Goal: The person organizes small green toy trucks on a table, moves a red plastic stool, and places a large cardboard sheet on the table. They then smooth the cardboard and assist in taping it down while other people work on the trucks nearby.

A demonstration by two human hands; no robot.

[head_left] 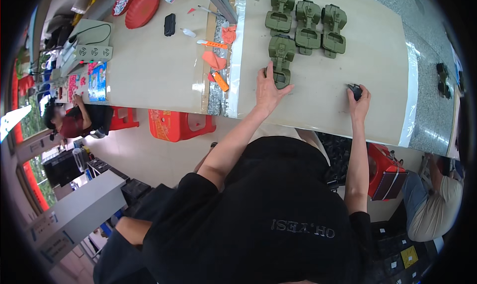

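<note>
Several olive-green moulded plastic housings, each with a hollow tray-like end, sit on the pale table [318,102]. Three of them, at left [279,10], middle [307,28] and right [333,30], form a group toward the far side. Nearer to me lies another green plastic housing [281,50]. My left hand [268,91] grips its near end, fingers along the left side and thumb at the near edge. Farther right, my right hand [359,105] pinches a small black part [355,91] just over the tabletop; its exact kind is too small to tell.
An orange lighter [220,81], an orange cutter knife [212,44] and red scraps [214,60] lie along the left seam. Beyond are a black case [170,25] and red tray [142,9]. Other people sit at left [74,122] and right [437,204].
</note>
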